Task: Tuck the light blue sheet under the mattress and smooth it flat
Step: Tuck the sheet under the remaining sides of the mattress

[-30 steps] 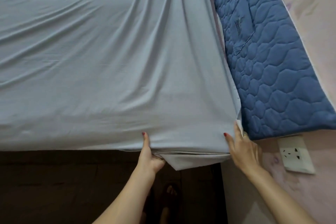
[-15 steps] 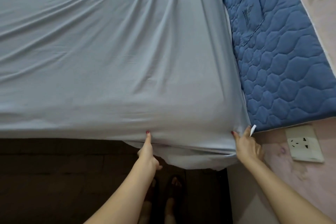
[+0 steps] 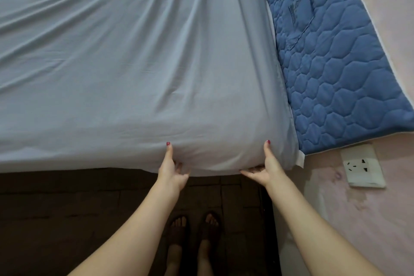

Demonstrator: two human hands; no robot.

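Observation:
The light blue sheet [image 3: 134, 69] covers the mattress and wraps over its near edge, with long creases running toward the near right corner. My left hand [image 3: 171, 169] grips that edge, thumb up on the sheet's side and fingers curled under it. My right hand [image 3: 265, 167] grips the same edge closer to the corner, thumb up and fingers hidden underneath. A white tag [image 3: 300, 159] sticks out at the corner. The mattress itself is hidden by the sheet.
A dark blue quilted pad [image 3: 336, 63] stands against the pink wall [image 3: 369, 219] right of the bed. A white wall socket [image 3: 363, 167] sits just below it. Dark floor [image 3: 67, 219] lies in front, with my sandalled feet [image 3: 195, 228] near the bed.
The loose flap that hung below the edge is gone from sight. My right hand moved left from the corner onto the near edge, and both hands now have fingers under it.

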